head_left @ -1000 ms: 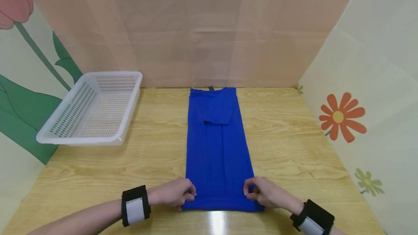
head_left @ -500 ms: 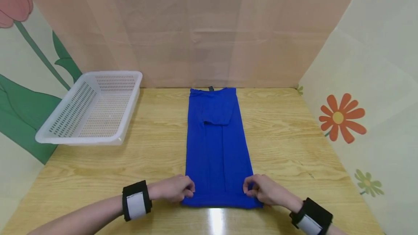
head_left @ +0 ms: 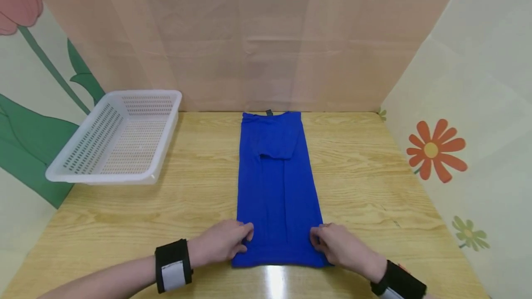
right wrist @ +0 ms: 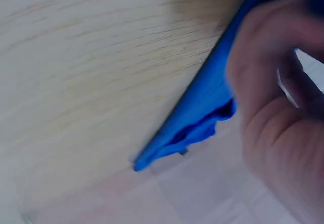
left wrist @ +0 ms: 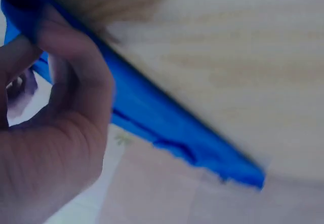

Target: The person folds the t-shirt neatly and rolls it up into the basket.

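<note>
Keeping the cloth (head_left: 272, 197) taut and both ends level should help its near fold (head_left: 280, 256) lie straight; left hand (head_left: 221, 242) and right hand (head_left: 344, 247) each pinch one end.

The garment (head_left: 270, 193) lies lengthwise on the middle of the tabletop (head_left: 199, 193), its far end close to the back wall (head_left: 266, 45), with the left hand (head_left: 220, 244) at its near left corner and the right hand (head_left: 342, 246) at its near right corner. The basket (head_left: 99, 179) stands well apart from it, at the far left of the tabletop. One side wall (head_left: 16, 68) rises to the left of the basket, another (head_left: 469, 82) beyond the tabletop's right edge.
</note>
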{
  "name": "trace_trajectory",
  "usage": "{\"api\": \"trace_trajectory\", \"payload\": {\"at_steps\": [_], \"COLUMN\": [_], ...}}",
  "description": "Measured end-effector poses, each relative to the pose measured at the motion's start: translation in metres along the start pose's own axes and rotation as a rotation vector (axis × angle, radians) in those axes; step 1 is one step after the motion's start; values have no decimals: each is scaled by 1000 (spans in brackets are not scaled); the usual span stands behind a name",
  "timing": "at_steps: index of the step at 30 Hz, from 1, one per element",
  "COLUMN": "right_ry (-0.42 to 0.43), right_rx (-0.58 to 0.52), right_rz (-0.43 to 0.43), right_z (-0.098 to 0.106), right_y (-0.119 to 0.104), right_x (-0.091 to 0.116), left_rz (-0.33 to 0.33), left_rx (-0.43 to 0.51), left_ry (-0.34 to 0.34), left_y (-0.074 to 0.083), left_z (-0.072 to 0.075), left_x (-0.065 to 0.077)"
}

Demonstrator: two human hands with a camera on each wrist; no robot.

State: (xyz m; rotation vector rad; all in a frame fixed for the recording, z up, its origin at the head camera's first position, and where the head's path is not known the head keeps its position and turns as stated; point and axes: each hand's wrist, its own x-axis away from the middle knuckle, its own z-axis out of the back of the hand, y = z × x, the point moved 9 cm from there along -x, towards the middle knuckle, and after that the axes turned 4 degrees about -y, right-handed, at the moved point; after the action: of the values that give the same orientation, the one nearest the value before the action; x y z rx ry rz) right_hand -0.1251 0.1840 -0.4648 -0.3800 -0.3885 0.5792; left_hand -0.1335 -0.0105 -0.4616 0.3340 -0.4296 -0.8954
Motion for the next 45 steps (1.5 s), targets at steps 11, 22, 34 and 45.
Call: {"api": "trace_trajectory", "payload": {"at_steps": [11,22,34,45], "right_ry": [25,-1,68,90], "right_rx": [279,394,472,163], "right_rz": [226,163,172,78], "right_z": [-4,-8,-7,-1], "right_y": [-40,-46,-51,-26], "right_x": [11,11,10,-4], "left_rz": [-282,-218,-91,-4], "left_rx": [-412,-693,-759,-336], "left_ry": [137,223,315,141], "left_y": [45,55,53,29], "left_z": [-15,-20,-22,-16], "left_x": [12,16,11,2]}}
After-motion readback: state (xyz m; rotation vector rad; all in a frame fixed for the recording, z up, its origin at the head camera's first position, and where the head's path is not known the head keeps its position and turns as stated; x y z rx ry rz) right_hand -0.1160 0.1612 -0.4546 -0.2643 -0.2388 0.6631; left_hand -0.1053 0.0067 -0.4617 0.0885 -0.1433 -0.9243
